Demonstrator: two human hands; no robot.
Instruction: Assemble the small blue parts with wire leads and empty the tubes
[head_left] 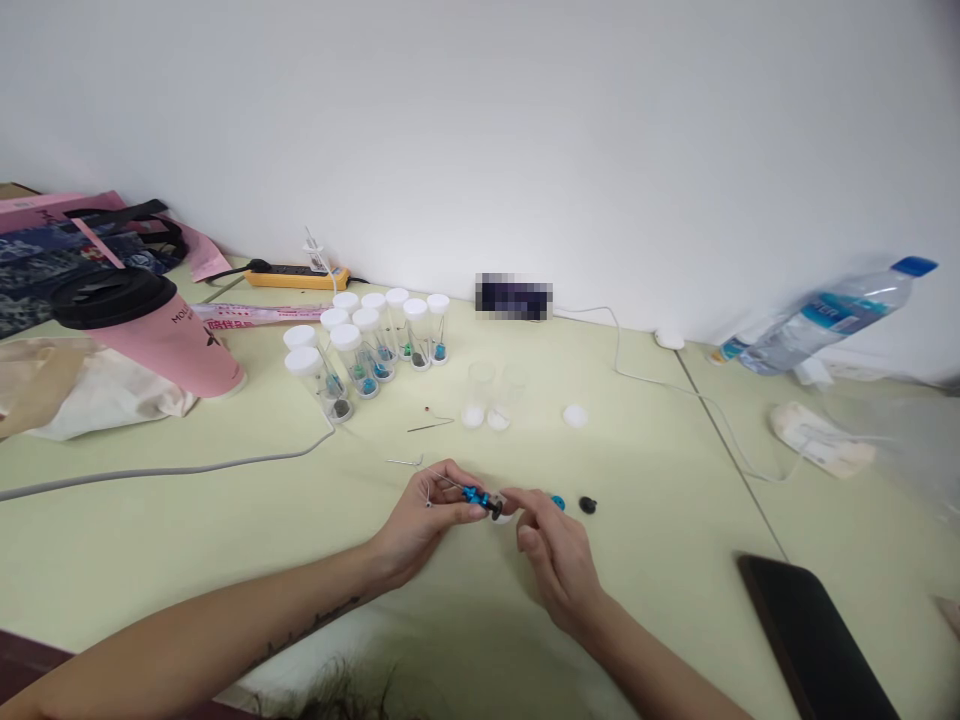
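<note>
My left hand (424, 520) pinches a small blue metal part (475, 496) with a black shaft and dark disc at its right end. Thin bent metal wires (425, 480) stick out from between the fingers of that hand. My right hand (559, 555) has its index finger stretched towards the disc end, touching or nearly touching it, with the thumb apart below. A small whitish round piece (504, 518) shows partly behind the disc. Just right of my right fingers lie a blue round piece (557, 503) and a black round knob (588, 505).
Several white-capped clear tubes (365, 350) with small parts stand at back left. Two clear tubes (480, 385) stand before me, near a white cap (575, 415) and thin wires (431, 424). A pink cup (180, 340), black phone (814, 640), water bottle (832, 320) and cables surround these.
</note>
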